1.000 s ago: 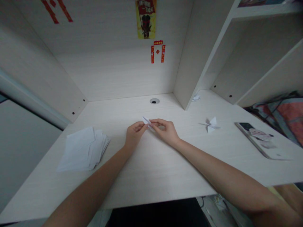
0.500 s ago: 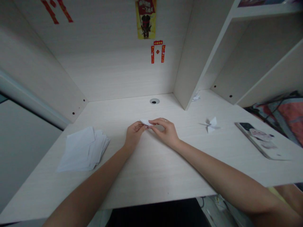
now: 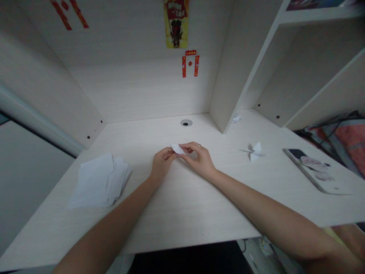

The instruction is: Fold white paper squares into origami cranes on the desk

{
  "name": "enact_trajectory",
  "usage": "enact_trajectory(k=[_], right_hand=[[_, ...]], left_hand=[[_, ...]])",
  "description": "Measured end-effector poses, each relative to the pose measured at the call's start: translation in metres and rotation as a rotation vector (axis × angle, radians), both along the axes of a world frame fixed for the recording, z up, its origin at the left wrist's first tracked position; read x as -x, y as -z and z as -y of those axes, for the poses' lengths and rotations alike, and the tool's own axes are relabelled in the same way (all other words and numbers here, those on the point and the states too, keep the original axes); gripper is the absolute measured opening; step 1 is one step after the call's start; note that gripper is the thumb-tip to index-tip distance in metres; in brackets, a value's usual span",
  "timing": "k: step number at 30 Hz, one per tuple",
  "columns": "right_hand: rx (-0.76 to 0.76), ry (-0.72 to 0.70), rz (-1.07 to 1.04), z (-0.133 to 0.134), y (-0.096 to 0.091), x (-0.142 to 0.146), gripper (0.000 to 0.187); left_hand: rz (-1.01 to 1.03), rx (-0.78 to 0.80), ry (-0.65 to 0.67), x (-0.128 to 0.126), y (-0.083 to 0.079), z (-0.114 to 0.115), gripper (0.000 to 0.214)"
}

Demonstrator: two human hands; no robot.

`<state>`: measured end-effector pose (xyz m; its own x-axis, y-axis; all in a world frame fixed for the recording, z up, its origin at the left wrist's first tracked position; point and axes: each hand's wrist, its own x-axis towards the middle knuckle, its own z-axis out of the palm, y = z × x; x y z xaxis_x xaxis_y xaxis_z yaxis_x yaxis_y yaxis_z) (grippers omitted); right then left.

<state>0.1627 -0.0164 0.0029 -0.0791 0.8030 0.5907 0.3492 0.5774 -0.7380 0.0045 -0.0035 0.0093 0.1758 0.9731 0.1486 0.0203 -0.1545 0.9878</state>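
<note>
A small folded piece of white paper (image 3: 177,149) is held above the middle of the desk, pinched from both sides. My left hand (image 3: 162,161) is closed on its left edge, with the thumb in front and the fingers curled. From the other side, my right hand (image 3: 200,156) grips it between thumb and fingertips and wears a ring. The fingers partly cover the paper's lower edge. To the right of my hands stands a folded white paper crane (image 3: 254,151). A loose stack of white paper sheets (image 3: 95,180) lies by my left forearm.
A tablet-like flat device (image 3: 315,171) with stickers lies on the right of the desk (image 3: 176,217). At the back are a round cable hole (image 3: 186,123) and an upright divider panel (image 3: 228,87). Crumpled cloth (image 3: 342,137) sits at the far right.
The folded paper has tilted slightly between my fingers, so more of its white face shows. Both hands stay in nearly the same place.
</note>
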Motion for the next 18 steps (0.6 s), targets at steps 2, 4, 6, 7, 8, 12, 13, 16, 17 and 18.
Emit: enact_trajectory(k=[2,4,6,7,8,12,13,16,17,18], right_hand=[[0.014,-0.007,-0.012,-0.0010,-0.0002,0.0000,0.026],[0.034,-0.012,-0.020,-0.0020,-0.0004,0.0002,0.026],[0.050,-0.021,-0.024,-0.0029,-0.0006,0.0004,0.026],[0.056,-0.025,-0.023,-0.0031,-0.0007,0.0005,0.026],[0.056,-0.028,-0.022,-0.0032,-0.0008,0.0006,0.025],[0.013,-0.017,0.005,-0.0011,-0.0008,0.0008,0.024],[0.000,-0.011,0.015,-0.0004,-0.0006,0.0008,0.024],[-0.022,0.001,0.044,0.0015,-0.0001,0.0005,0.026],[-0.027,0.003,0.052,0.0019,0.0001,0.0003,0.026],[-0.032,0.003,0.058,0.0021,0.0003,0.0002,0.026]], left_hand=[[-0.022,-0.013,-0.014,0.0005,0.0011,-0.0006,0.013],[-0.052,-0.036,-0.023,0.0014,0.0024,-0.0012,0.011],[-0.076,-0.063,-0.026,0.0023,0.0034,-0.0015,0.010],[-0.081,-0.073,-0.024,0.0026,0.0036,-0.0016,0.009],[-0.082,-0.078,-0.022,0.0028,0.0036,-0.0015,0.009],[-0.049,-0.067,-0.014,0.0019,0.0032,-0.0005,0.013],[-0.037,-0.059,-0.015,0.0016,0.0030,-0.0003,0.015],[-0.012,-0.031,-0.012,0.0008,0.0026,0.0001,0.018],[-0.007,-0.026,-0.008,0.0008,0.0024,0.0001,0.020],[-0.002,-0.026,-0.002,0.0007,0.0023,0.0002,0.024]])
